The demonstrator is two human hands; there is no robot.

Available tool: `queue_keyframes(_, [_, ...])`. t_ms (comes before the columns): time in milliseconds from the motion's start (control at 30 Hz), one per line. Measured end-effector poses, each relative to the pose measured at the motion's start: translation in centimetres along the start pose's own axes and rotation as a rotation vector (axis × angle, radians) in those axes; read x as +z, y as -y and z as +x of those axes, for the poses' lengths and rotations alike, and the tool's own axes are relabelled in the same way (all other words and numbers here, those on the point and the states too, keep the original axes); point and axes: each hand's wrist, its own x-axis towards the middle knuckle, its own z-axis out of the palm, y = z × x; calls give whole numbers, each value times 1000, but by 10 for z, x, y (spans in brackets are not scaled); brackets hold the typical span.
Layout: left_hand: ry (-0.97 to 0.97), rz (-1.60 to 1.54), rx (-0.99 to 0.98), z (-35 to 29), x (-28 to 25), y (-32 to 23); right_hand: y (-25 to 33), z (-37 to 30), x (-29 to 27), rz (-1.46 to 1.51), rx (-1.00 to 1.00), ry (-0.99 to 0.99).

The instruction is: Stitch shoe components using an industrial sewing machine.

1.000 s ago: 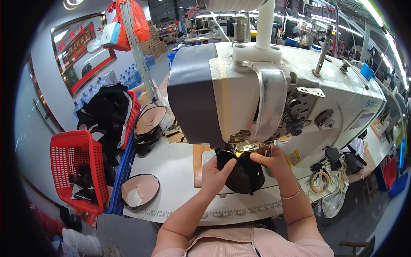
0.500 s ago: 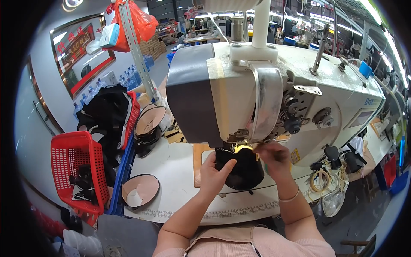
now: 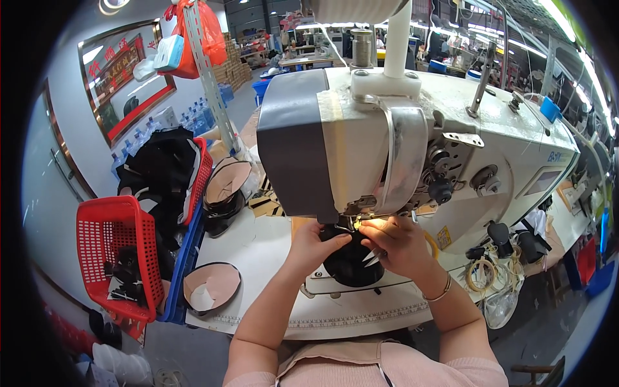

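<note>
Under the lit needle area of a white sewing machine [image 3: 361, 222] lies a rounded black piece [image 3: 354, 266]; I cannot tell if it is fabric or leather. My left hand [image 3: 317, 248] grips its left edge between thumb and fingers. My right hand [image 3: 400, 242] is closed, its fingertips at the needle beside my left thumb. From that hand pokes a pair of small silver thread snips [image 3: 373, 259], blades pointing down and left over the black piece. My right fingers partly hide the needle and presser foot.
On the white table [image 3: 258, 284] at left sits a beige-lined black oval piece [image 3: 211, 288], with more stacked pieces [image 3: 225, 184] behind it. Red baskets [image 3: 119, 258] hold black scraps. Tape rolls [image 3: 482, 273] and cords lie at right. The machine head [image 3: 293, 142] overhangs my hands.
My right hand has moved left and in toward the needle, and the snips now show. My left hand has shifted slightly up and left. The black piece has turned or slid a little left.
</note>
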Motion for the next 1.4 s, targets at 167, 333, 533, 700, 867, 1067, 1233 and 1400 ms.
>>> queue_keyframes(167, [150, -124, 32, 20, -16, -2, 13, -1, 0, -107, -3, -11])
queue_keyframes(333, [47, -708, -166, -15, 6, 3, 9, 5, 1, 55, 91, -58])
queue_keyframes(533, [-148, -694, -12, -35, 4, 23, 4, 6, -10, 128, 64, 51])
queue_keyframes(700, [-9, -576, -32, -8, -27, 26, 25, 1, -10, -9, 74, 45])
queue_keyframes(867, [-76, -502, -14, 2, -22, 10, 35, 4, -7, 2, 142, 60])
queue_keyframes(1067, [-395, 932, 908, -37, 37, 7, 9, 5, -31, 97, 231, 124])
queue_keyframes(1233, [-309, 1009, 1014, -23, 12, 5, 17, -5, -19, 6, 172, 80])
queue_keyframes(1400, [-209, 1087, 1045, -17, 4, 4, 34, -12, -16, 136, 502, -40])
